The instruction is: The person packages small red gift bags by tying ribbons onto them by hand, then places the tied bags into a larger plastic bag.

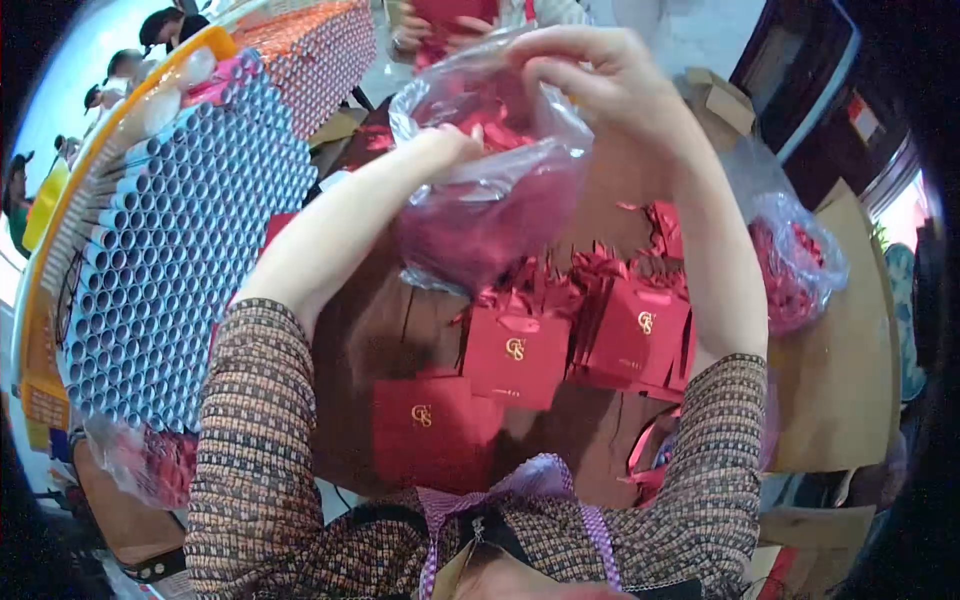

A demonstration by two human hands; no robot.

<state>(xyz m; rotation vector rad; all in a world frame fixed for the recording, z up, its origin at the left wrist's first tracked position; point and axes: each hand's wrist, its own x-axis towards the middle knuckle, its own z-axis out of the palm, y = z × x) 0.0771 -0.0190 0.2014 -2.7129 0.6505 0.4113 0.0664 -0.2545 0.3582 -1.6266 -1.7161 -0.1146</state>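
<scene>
A clear plastic bag filled with red ribbon pieces stands upright on the brown table. My left hand reaches over its near rim, and most of its fingers are hidden among the red contents. At the far right of the opening, my right hand is closed with fingertips pinching the bag's rim. Nearer to me lie red paper gift bags with gold lettering: a flat one, another with a ribbon handle, and a stack with ribbons spread behind it.
Blue tubes are stacked at left along a yellow-edged rack, with orange tubes behind. On the right are another plastic bag of red pieces and a cardboard sheet. Opposite, a person's hand holds something red.
</scene>
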